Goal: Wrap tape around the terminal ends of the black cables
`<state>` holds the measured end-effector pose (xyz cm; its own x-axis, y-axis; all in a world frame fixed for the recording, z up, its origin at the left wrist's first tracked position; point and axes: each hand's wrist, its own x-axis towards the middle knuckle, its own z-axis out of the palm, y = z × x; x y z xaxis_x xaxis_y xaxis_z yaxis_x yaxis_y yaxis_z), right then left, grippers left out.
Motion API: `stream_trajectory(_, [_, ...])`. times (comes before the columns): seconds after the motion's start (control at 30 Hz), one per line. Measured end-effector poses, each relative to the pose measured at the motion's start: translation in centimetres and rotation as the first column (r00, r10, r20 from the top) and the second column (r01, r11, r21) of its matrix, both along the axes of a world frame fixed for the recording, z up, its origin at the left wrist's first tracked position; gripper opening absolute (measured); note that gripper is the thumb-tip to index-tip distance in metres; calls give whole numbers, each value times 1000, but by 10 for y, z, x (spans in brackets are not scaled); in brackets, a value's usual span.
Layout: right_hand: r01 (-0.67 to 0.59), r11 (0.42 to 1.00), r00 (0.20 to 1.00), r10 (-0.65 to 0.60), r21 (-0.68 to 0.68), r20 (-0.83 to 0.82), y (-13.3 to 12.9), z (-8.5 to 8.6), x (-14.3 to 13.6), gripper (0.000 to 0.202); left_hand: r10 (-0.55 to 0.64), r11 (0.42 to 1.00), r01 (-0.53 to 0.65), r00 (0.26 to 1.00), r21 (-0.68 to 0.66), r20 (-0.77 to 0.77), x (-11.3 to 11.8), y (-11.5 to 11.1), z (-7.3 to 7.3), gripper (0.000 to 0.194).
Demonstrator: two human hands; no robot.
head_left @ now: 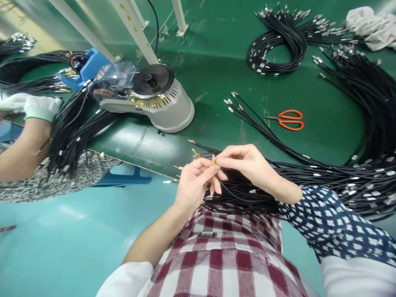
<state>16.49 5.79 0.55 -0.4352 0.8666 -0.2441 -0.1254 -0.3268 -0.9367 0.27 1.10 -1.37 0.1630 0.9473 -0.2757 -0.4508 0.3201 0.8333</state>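
My left hand (195,181) is closed in a pinch on a black cable's end, where a silvery connector (213,157) pokes up between the fingertips. My right hand (247,165) pinches a small yellow piece of tape (213,162) at that same end, its fingertips touching those of my left hand. Below both hands runs a thick bundle of black cables (297,175), and several of its ends carry yellow bits and metal terminals. Part of the held cable is hidden by my fingers.
A grey round tape dispenser (173,107) with yellow strips stands ahead left. Orange-handled scissors (291,119) lie right of loose cable ends. Coiled cables (275,53) and a white cloth (374,27) lie farther back. At left, a co-worker's gloved hand (40,106) is beside hanging cables (74,128).
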Motion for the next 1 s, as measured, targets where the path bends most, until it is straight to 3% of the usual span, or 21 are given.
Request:
stream_trajectory(0.13, [-73, 996, 993, 68, -55, -98, 6, -4, 1, 18, -51, 999, 51, 997, 11, 59, 0, 0, -6, 23])
stream_trajectory(0.37, [-167, 984, 972, 175, 66, -159, 10, -13, 2, 21, -144, 990, 143, 985, 19, 90, 2, 4, -8, 29])
stream_trajectory(0.43, [-129, 986, 984, 140, 101, -112, 5, -11, 1, 21, -117, 993, 118, 991, 0, 62, 3, 4, -7, 28])
stream_trajectory(0.6, [49, 969, 985, -87, 241, 150, -9, -3, -1, 11, -8, 1000, 7, 1000, -28, -10, 8, 3, -7, 32])
stream_trajectory(0.8, [-83, 996, 993, 85, 18, -83, -4, 4, 6, 21, 31, 1000, -31, 1000, 2, -3, 11, -2, -3, 26])
stream_trajectory(1.0, [-96, 995, 995, 95, -29, -42, 8, -3, 9, 20, 33, 999, -32, 999, 22, -28, 11, -1, -1, 25])
